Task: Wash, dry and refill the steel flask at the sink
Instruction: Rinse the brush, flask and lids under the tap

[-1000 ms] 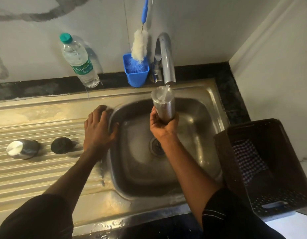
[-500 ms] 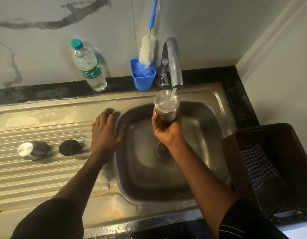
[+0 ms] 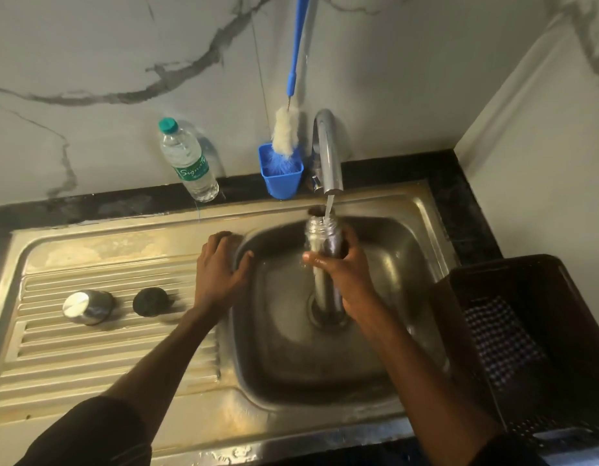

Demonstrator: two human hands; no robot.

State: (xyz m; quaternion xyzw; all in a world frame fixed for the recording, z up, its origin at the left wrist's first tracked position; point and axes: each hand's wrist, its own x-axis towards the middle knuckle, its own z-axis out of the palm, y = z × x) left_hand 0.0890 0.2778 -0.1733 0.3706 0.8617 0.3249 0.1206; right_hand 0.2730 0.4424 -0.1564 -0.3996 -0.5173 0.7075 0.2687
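My right hand (image 3: 345,270) grips the steel flask (image 3: 323,237) upright over the sink bowl (image 3: 402,264), its open mouth under the tap (image 3: 328,156). Water runs from the spout into the flask's mouth. My left hand (image 3: 217,267) rests on the bowl's left rim with the fingers spread and nothing in it. On the ribbed draining board (image 3: 89,358) lie the steel cap (image 3: 88,306) and a black inner lid (image 3: 151,301).
A clear water bottle with a green cap (image 3: 187,161) stands against the wall. A blue cup (image 3: 280,178) beside the tap holds a long bottle brush (image 3: 286,131). A dark plastic basket (image 3: 526,348) with a checked cloth (image 3: 499,338) sits at the right.
The flask has dropped lower in the bowl, and my right hand now holds it nearer its neck. The view has tilted up. My left hand stays on the rim.
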